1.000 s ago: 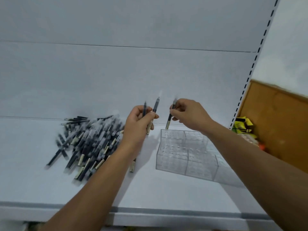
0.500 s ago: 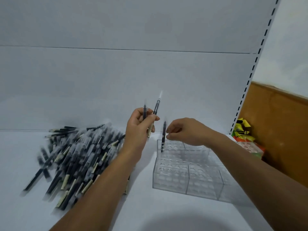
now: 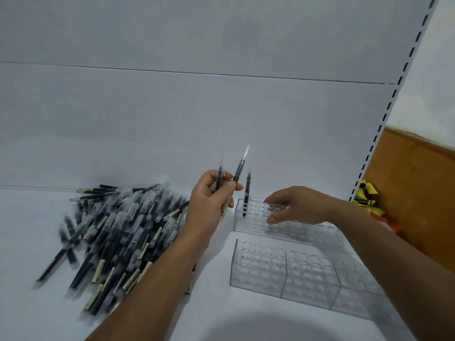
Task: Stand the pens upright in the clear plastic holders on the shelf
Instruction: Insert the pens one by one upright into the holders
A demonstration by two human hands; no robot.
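Observation:
A big heap of black pens (image 3: 115, 232) lies on the white shelf (image 3: 37, 313) at the left. My left hand (image 3: 211, 200) is raised beside the heap and grips two pens (image 3: 229, 177) pointing up. Two clear plastic holders with rows of round holes stand to the right: a far holder (image 3: 290, 225) and a near holder (image 3: 295, 274). One pen (image 3: 247, 193) stands upright in the far holder's back left corner. My right hand (image 3: 293, 205) hovers over the far holder, fingers relaxed, holding nothing.
The white back panel (image 3: 221, 119) rises behind the shelf. A slotted upright (image 3: 394, 99) runs along the right edge. Beyond it are a brown board (image 3: 418, 193) and yellow packets (image 3: 366, 195).
My right hand lowered a pen into the far holder's corner hole, let go of it and drew back to the right. The camera view tilted down, showing a second holder in front.

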